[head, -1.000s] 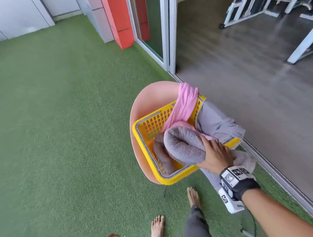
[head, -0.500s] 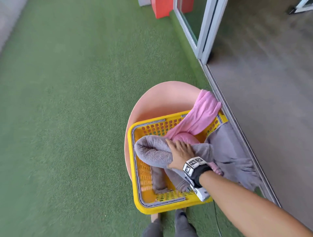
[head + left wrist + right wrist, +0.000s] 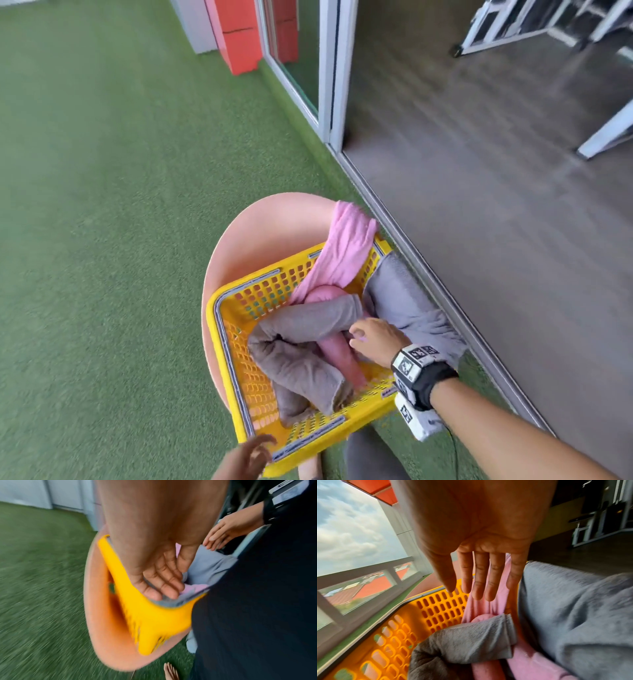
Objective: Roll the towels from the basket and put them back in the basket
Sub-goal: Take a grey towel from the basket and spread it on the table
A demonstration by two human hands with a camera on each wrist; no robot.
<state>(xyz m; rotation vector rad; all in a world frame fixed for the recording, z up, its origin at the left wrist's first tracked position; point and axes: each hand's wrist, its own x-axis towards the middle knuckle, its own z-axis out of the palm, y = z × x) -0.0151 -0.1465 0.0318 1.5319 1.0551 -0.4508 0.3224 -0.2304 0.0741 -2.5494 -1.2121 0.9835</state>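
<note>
A yellow basket (image 3: 236, 346) stands on a pink chair (image 3: 260, 236). Inside lie a rolled grey-brown towel (image 3: 308, 323), a second grey-brown roll (image 3: 305, 373) and a pink roll (image 3: 340, 358). A loose pink towel (image 3: 346, 253) hangs over the far rim and a loose grey towel (image 3: 404, 301) over the right rim. My right hand (image 3: 368, 337) hovers over the rolls with straight fingers (image 3: 479, 582), holding nothing. My left hand (image 3: 255, 452) is at the basket's near rim (image 3: 137, 588), its fingers (image 3: 161, 582) straight and empty.
Green artificial turf (image 3: 102, 205) lies to the left. A sliding door track (image 3: 428, 267) and door frame (image 3: 337, 68) run just right of the chair, with grey indoor floor (image 3: 496, 171) beyond. Red blocks (image 3: 239, 37) stand far off. My bare foot (image 3: 170, 672) is below the chair.
My right hand has let go of the rolled grey-brown towel, which now lies in the basket, and drawn back to the right. My left hand has come into view at the near rim.
</note>
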